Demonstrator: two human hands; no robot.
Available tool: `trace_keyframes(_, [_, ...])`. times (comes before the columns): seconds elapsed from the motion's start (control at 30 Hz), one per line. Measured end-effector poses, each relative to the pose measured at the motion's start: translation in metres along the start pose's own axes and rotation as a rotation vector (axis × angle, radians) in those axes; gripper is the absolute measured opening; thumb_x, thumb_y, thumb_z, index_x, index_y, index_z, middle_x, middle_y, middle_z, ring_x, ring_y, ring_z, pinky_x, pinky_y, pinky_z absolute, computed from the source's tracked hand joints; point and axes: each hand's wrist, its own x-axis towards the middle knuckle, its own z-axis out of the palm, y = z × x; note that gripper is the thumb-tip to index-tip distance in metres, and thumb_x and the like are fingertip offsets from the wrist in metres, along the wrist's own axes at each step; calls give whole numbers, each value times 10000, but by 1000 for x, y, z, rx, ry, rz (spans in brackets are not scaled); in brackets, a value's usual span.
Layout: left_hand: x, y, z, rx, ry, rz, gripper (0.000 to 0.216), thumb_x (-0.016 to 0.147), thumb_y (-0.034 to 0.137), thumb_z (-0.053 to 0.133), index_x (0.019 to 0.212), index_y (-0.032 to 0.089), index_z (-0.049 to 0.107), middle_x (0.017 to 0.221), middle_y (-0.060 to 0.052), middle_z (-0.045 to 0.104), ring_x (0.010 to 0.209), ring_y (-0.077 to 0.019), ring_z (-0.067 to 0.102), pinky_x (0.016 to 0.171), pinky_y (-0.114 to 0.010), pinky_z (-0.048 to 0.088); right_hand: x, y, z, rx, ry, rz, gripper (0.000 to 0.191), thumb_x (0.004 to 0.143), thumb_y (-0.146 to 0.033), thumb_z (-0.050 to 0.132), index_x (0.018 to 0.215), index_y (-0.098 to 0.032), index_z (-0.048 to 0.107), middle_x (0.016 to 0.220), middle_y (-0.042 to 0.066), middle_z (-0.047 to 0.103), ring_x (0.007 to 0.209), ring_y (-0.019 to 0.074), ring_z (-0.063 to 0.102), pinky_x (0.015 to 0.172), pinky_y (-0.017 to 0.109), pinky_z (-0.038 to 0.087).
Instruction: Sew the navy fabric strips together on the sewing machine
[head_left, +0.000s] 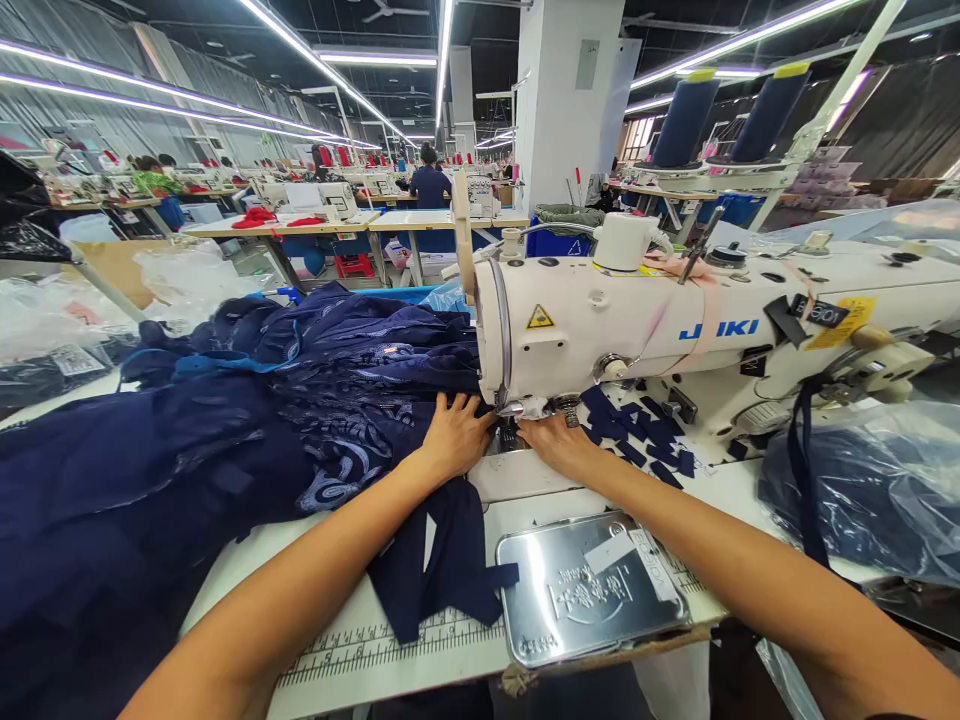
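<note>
At the sewing head of a white JUKI machine [600, 320], both my hands sit close to the presser foot [510, 434]. My left hand [456, 438] lies with fingers spread on the navy garment [375, 420], just left of the foot. From the right, my right hand [561, 447] reaches in under the machine head, its fingers held together beside the foot; the fingertips are partly hidden, and what they pinch is too small to make out. Patterned navy cloth spreads left in a large heap. A navy strip [442, 570] hangs below my left wrist.
A shiny metal tin lid [592, 590] lies on the table's front edge, over a printed ruler [360, 650]. Small navy cloth pieces [637, 430] are scattered behind my right forearm. A plastic bag [877, 490] of dark cloth stands right. Thread cones [686, 120] rise behind.
</note>
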Motion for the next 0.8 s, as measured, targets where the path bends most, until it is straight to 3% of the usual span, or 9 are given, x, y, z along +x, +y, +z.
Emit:
trace_keyframes(0.3, [7, 1, 4, -68, 3, -24, 285, 794, 170, 437, 1008, 192, 623, 1030, -121, 576, 992, -298, 492, 871, -534, 357, 2, 0, 3, 42, -35, 40, 291, 901, -135, 355, 1004, -129, 627, 790, 141, 629, 833, 239, 572, 699, 299, 440])
trace_keyframes(0.4, [0, -3, -7, -266, -17, -56, 318, 779, 102, 412, 992, 184, 633, 1041, -86, 586, 1007, -244, 508, 908, -446, 387, 2, 2, 2, 15, -81, 28, 298, 884, -111, 357, 1009, -136, 627, 804, 129, 636, 837, 244, 571, 706, 305, 443])
trace_keyframes(0.53, [-42, -15, -38, -479, 39, 9, 282, 791, 79, 387, 914, 155, 630, 965, -50, 604, 912, -153, 550, 839, -276, 437, 0, 7, 1, 4, -158, 7, 298, 863, -89, 368, 1006, -137, 625, 802, 114, 633, 805, 236, 572, 678, 293, 439])
trace_keyframes(0.67, [-90, -15, -59, -258, -43, 232, 299, 786, 64, 430, 999, 190, 598, 1021, -60, 567, 892, -175, 526, 763, -294, 422, 2, 5, 1, 31, -148, 15, 304, 855, -79, 363, 1024, -118, 613, 821, 134, 623, 823, 247, 566, 674, 302, 433])
trace_keyframes(0.8, [-103, -2, -53, -60, 7, 357, 254, 793, 67, 456, 974, 182, 591, 1025, -83, 563, 838, -191, 507, 693, -315, 389, -3, 5, -4, 107, -113, 8, 261, 845, -88, 397, 998, -108, 607, 909, 137, 614, 853, 235, 552, 726, 320, 439])
